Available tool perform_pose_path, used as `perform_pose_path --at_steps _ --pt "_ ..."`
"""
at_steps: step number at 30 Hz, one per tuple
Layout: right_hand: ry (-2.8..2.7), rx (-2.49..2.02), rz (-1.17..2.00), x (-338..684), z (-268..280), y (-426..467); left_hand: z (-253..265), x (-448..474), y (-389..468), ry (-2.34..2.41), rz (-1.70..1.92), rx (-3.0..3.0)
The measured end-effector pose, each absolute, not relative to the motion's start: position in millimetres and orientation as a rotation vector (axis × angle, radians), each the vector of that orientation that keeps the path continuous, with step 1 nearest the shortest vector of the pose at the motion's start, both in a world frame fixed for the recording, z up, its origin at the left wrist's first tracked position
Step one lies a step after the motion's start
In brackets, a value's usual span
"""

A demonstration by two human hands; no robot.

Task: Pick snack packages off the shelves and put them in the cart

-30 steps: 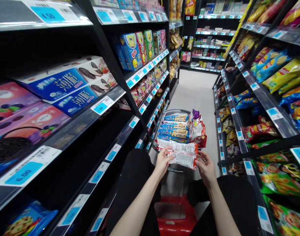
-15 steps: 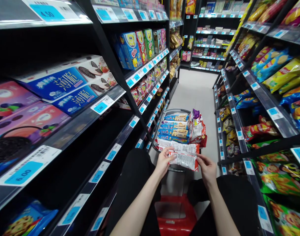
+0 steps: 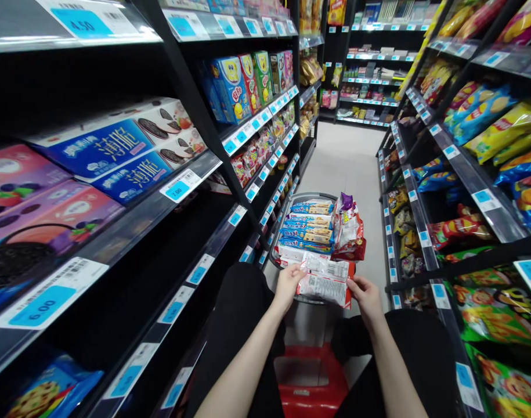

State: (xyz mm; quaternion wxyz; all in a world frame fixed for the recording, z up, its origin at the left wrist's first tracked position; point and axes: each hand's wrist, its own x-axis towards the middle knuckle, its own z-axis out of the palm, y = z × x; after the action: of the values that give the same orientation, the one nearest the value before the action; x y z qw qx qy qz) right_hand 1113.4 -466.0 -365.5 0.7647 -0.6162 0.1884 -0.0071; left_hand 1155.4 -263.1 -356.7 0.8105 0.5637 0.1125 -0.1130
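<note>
Between my hands is a red-and-white snack packet [image 3: 325, 283], its printed back facing up. My left hand [image 3: 289, 285] pinches its left end, and my right hand [image 3: 364, 294] is closed on its right edge. Just beyond lies a dark basket [image 3: 277, 231], over whose near rim the packet is held. Several blue cookie packs [image 3: 307, 234] are stacked in rows in the basket. On their right sit red-and-white snack bags [image 3: 349, 232] with a purple packet [image 3: 347, 201] at the top.
A red plastic stool [image 3: 311, 383] stands below, between my knees. Shelves with blue-and-white cookie boxes [image 3: 104, 148] line the left side. Chip bags [image 3: 504, 130] fill the right-hand shelves. The pale aisle floor [image 3: 341, 154] runs to shelves at the back.
The packet in my hands has opened out flatter and shows more of its printed back. Both hands have shifted only slightly.
</note>
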Motion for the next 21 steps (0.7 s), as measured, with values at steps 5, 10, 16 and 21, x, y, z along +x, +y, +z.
perform_pose_path --at_steps 5,10,16,21 --pt "0.351 -1.493 -0.029 1117.0 -357.1 -472.7 -351.6 1157.4 -255.2 0.156 -0.17 1.489" --pt "0.395 -1.637 -0.156 1112.8 -353.0 -473.5 -342.3 1151.7 -249.9 0.009 0.017 1.836" --pt "0.274 -1.524 -0.185 1105.5 -348.0 -472.1 -345.0 1153.9 -251.6 0.092 -0.215 1.469" --pt "0.236 -1.609 -0.236 1106.1 -333.8 -470.7 -344.6 1157.9 -251.2 0.235 -0.356 1.136"
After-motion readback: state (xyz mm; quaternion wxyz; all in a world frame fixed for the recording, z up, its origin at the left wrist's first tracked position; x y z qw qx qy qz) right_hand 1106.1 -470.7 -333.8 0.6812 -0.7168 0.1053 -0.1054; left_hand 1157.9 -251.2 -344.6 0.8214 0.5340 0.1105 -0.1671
